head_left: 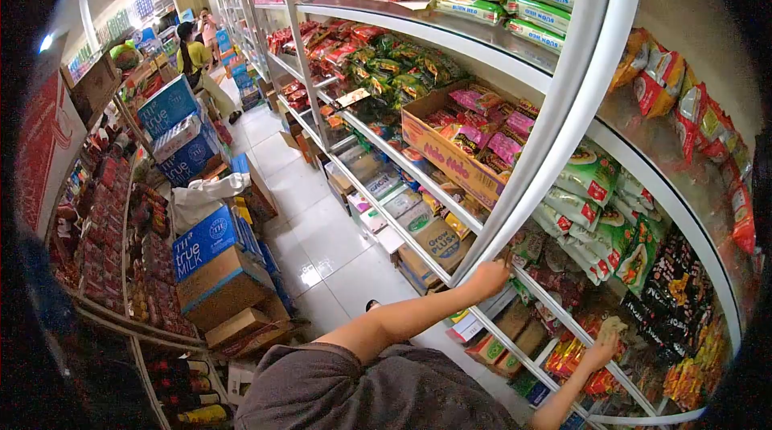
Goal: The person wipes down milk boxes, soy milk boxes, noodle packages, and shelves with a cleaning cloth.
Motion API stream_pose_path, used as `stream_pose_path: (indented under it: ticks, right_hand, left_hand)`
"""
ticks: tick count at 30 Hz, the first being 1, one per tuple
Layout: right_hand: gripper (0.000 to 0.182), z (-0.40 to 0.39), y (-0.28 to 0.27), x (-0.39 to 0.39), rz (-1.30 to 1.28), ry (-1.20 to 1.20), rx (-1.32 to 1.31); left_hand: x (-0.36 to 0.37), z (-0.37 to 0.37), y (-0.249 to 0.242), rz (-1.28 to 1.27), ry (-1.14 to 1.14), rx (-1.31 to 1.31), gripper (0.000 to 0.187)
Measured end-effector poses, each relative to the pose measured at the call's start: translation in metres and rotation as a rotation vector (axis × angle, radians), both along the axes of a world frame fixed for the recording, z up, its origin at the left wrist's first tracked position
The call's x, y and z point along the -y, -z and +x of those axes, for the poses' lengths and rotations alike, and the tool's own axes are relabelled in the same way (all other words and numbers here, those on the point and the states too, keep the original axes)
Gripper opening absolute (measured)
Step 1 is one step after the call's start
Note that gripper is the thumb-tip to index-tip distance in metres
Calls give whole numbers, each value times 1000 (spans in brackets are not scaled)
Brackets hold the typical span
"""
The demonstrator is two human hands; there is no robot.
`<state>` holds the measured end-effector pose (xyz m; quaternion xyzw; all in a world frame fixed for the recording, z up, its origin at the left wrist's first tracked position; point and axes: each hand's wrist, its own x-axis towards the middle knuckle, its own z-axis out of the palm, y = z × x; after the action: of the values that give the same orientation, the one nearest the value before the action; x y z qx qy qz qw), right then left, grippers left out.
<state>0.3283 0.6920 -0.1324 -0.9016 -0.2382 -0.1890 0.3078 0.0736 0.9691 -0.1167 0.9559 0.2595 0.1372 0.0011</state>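
Note:
My left hand [489, 279] is closed against the shelf's white metal frame [515, 217], at the foot of the upright post. A crumpled beige cloth [613, 327] is in my right hand [599, 352], which rests at the front rail of a lower shelf. Near the cloth lie dark noodle packets [667, 301] and red-yellow packets [595, 374]. Green and white bags [579, 213] are stacked above it. The fingertips of my left hand are partly hidden behind the frame.
An open carton of pink packets [450, 153] stands on the middle shelf. Across the tiled aisle [322, 229] are blue milk cartons [201, 245] and stacked boxes. Further down the aisle, a person in a yellow top [193, 56] stands near another person.

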Motion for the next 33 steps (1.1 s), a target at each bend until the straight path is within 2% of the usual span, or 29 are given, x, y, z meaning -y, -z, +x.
stream_pose_path:
  ticks: [1, 3, 4, 5, 6, 8, 9, 11, 12, 15, 17, 19, 21, 24, 27, 28, 29, 31, 32, 33]
  right_hand:
    - [32, -6, -7, -1, -36, 140, -73]
    - [29, -21, -12, -23, -92, 199, 39]
    - [26, -4, 14, -31, -53, 136, 97]
    - [23, -32, -4, -58, 65, 34, 134]
    - [33, -51, -13, -80, 112, -89, 147]
    - [30, -76, 6, -123, 144, -293, 235]
    - [31, -110, -8, -138, 21, -194, 82]
    - [29, -145, -23, -160, -3, -368, 1]
    - [29, -148, -19, -160, 34, -422, 118]
    - [29, -108, -11, -131, -35, -459, 15]
    - [29, -68, -24, -94, -65, -211, -192]
    - [29, -10, -21, -38, 55, -137, -146]
    - [27, 50, 8, 23, 113, 4, -93]
    - [28, 58, 20, 56, 213, 121, 5]
    - [42, 2, -8, 23, 165, 217, 126]
    - [44, -23, -25, 9, 133, 308, 44]
    - [41, -31, -19, 5, 119, 260, 6]
    - [33, -44, 1, -6, 42, 259, 253]
    - [28, -61, -18, -7, 111, 177, 66]
    - [25, -70, -18, -9, 189, 164, 160]
  left_hand:
    - [0, 2, 2, 4, 3, 13, 14]
    - [4, 6, 5, 1, 10, 20, 14]
    - [5, 6, 4, -3, -20, 31, 14]
    - [7, 6, 4, -5, -49, 41, 14]
    - [8, 7, 5, 38, -51, 84, 14]
    - [9, 11, 6, 19, -78, 59, 15]
    - [11, 12, 5, 4, -109, 41, 17]
    - [11, 16, 11, 23, -92, 10, 20]
    - [7, 20, 18, 39, -74, -18, 19]
    - [6, 24, 4, 59, -27, -103, 16]
    - [-1, 16, 12, 101, 84, -60, 17]
    - [-9, 16, 36, 143, 75, 74, 18]
    - [-2, 17, 25, 203, -2, -52, 21]
    - [2, 27, 19, 205, -12, -92, 16]
    - [0, 24, 3, 128, 62, -106, 18]
    - [-1, 21, -5, 9, 41, -118, 18]
    - [0, 16, -14, -106, 15, -133, 28]
    - [2, 9, -24, -195, -94, -121, 38]
    - [-5, 1, -15, -231, -32, -9, 43]
    - [-12, -9, 0, -278, 28, 96, 51]
